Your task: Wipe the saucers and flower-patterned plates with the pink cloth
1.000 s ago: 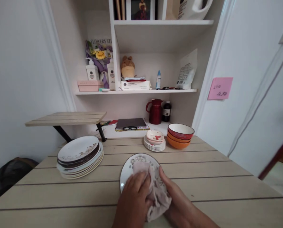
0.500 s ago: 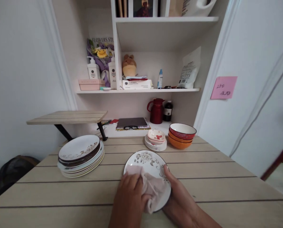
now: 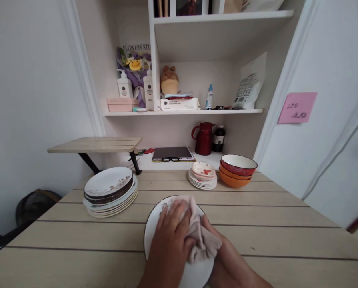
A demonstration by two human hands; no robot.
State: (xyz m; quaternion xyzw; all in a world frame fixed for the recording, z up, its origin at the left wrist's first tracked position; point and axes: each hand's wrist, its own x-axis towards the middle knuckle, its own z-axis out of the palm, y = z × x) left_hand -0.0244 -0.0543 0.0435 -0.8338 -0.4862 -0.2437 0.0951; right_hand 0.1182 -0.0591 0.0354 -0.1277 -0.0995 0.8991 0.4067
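Note:
A white plate (image 3: 155, 228) with a dark rim and a brown flower print is held tilted above the near part of the table. My right hand (image 3: 228, 256) grips it at the right edge, its fingers mostly hidden below the plate. Across the plate's face, my left hand (image 3: 171, 234) presses a bunched pale pink cloth (image 3: 201, 238), with its thumb tucked against the folds. The cloth covers part of the print and hangs over toward my right thumb.
To the left stands a stack of plates (image 3: 109, 184) near a small raised wooden shelf (image 3: 97, 145). Farther back sit small dishes on saucers (image 3: 203, 176) and stacked bowls (image 3: 237, 172). Behind them are a red jug (image 3: 204, 139), a dark bottle (image 3: 219, 139) and glasses (image 3: 170, 159).
My left hand and the cloth have moved up across the plate, over the flower print. The plate has shifted a little left and toward me. The camera view has turned slightly left.

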